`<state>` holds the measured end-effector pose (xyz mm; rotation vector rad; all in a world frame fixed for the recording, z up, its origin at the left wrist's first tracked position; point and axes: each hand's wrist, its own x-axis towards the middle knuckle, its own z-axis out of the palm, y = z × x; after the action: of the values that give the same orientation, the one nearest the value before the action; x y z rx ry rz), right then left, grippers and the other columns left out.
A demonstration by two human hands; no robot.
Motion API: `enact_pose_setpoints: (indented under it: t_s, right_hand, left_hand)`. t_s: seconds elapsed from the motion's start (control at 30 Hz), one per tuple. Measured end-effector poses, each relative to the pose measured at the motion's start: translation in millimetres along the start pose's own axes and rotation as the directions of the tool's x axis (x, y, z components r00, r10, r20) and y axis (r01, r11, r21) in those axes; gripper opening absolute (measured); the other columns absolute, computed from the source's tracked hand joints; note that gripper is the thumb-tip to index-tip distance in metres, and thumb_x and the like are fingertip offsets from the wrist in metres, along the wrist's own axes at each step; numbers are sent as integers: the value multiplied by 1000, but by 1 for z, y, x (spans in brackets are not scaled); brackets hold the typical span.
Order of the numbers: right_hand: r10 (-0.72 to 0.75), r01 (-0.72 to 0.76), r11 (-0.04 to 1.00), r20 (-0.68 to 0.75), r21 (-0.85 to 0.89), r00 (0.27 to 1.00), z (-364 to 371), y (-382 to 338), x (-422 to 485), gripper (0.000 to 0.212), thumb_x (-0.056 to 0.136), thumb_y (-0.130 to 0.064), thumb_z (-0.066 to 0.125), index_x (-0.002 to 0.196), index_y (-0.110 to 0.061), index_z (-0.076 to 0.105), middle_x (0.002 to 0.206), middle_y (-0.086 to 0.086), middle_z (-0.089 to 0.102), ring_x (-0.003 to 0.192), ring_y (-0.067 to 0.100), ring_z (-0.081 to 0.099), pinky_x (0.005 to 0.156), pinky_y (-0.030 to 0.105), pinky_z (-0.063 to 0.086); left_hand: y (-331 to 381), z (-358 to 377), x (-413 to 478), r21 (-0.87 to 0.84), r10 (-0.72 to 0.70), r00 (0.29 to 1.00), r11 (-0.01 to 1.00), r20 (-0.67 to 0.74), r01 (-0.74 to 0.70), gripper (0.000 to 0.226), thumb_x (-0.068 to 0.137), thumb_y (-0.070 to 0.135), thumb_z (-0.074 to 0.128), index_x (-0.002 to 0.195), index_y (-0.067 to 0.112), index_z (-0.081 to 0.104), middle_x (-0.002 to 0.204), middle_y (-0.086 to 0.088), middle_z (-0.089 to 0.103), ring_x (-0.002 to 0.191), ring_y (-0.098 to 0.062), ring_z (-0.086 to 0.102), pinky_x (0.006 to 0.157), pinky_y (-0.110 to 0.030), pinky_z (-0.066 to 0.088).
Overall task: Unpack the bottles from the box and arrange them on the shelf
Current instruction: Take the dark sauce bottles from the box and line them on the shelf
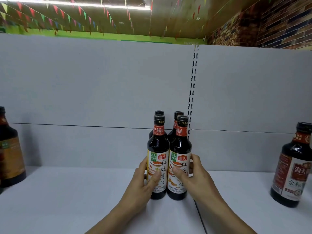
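Dark soy bottles (158, 144) on shelf (67, 191) | left grip (143, 181), right grip (194, 176) each curled round a front bottle | advice: slide both back evenly — labels forward

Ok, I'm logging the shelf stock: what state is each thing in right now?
Front left bottle: upright, capped, held by left hand.
Front right bottle: upright, capped, held by right hand.
Rear bottles: upright, capped.
Large left bottle: standing, capped.
Large right bottle: standing, capped.

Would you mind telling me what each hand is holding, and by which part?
The left hand grips the front-left bottle around its labelled body; the right hand grips the front-right bottle the same way.
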<state>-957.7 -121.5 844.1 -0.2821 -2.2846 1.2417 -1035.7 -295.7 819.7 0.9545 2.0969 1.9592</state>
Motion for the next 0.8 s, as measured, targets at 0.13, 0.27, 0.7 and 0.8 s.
enact_pose_setpoints:
  t_s: [0.13,0.27,0.7,0.8]
  right_hand:
    - [-10,8,999,-37,-40,999,4,4,1,51,87,-56,70,126,-47,37,122,-21,61,102,-3,62,83,26,53]
    - [-8,7,1000,-33,-28,999,4,6,2,51,85,-58,70,123,-51,36,121,-21,61,102,-4,61,80,22,51]
    - [-2,2,1000,-24,-4,1000,6,13,3,56,86,-54,72,132,-45,40,129,-17,61,117,8,61,96,39,57]
    - [-13,13,1000,-41,-18,999,7,14,3,60,85,-57,71,135,-43,40,130,-16,61,119,9,61,96,42,57]
  left_hand:
    - [-10,-2,3,42,13,1000,999,4,-13,54,88,52,59,137,60,36,141,21,53,122,9,56,89,-10,53]
    - [-15,-4,5,59,24,1000,998,3,-24,59,90,49,62,141,60,36,143,19,52,130,-1,55,107,-26,50]
    - [-13,0,3,223,69,996,973,-65,-52,59,100,35,59,148,53,31,128,15,49,119,10,51,93,-8,47]
    - [-15,0,3,209,68,994,977,-81,-50,59,99,35,61,148,53,32,131,17,50,124,6,51,99,-16,48]
